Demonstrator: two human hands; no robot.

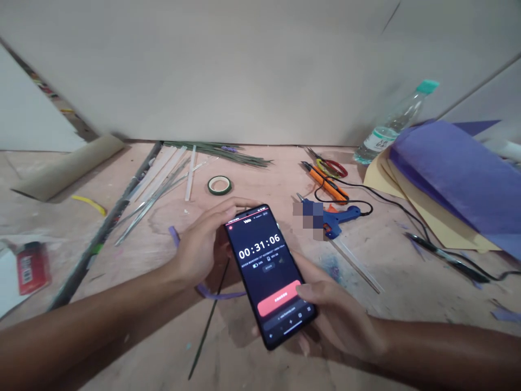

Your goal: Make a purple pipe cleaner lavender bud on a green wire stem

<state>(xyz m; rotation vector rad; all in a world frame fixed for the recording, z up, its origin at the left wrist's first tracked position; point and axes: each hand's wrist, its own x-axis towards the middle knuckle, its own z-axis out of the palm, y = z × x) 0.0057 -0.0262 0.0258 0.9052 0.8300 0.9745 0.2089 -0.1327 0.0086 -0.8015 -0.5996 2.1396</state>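
A dark smartphone [266,260] is held tilted above the table, its lit screen showing a timer at 00:31:06 and a red button. My left hand [203,244] grips its upper left edge, fingers curled behind it. Around the lower right side wraps my right hand [334,309], with the thumb at the right end of the red button. Partly hidden beneath the phone and left hand lies a curved purple strip [220,296]. A thin dark green stem [207,331] runs along the table below them.
Behind the phone lie a green tape roll [220,185], glue sticks [190,174] and green stems [228,153]. To the right are a blue glue gun [340,220], an orange cutter [325,183], scissors [331,167], a bottle [380,138] and purple paper [451,168]. A cardboard tube [69,167] lies left.
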